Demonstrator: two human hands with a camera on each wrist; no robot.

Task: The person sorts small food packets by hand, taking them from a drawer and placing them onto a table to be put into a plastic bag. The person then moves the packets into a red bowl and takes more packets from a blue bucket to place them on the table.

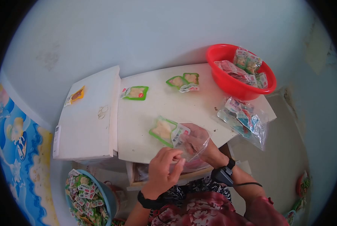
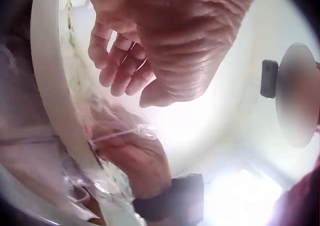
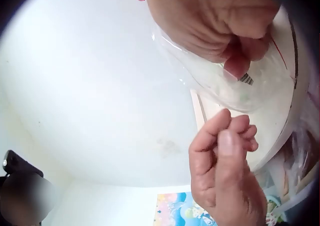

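A green-edged food packet [image 1: 162, 129] with pale contents lies over the white tabletop, its printed end at my right hand [image 1: 196, 141]. That hand grips the packet; in the right wrist view the right hand [image 3: 215, 25] has its fingertips against a barcode. Clear plastic bag film [image 3: 200, 75] surrounds the hand. My left hand [image 1: 162, 171] is just left of the bag. Its fingers bend loosely and hold nothing, as the left hand [image 2: 165, 40] shows in the left wrist view, above the right hand [image 2: 135, 158] and the film.
A red basin [image 1: 232, 83] of packets stands back right, with bagged blue packets [image 1: 245, 120] before it. Green packets [image 1: 135, 93] [image 1: 178, 81] lie farther back. A yellow packet [image 1: 78, 94] rests on the white box at left. Below are an open drawer [image 1: 168, 182] and a full blue tub [image 1: 104, 196].
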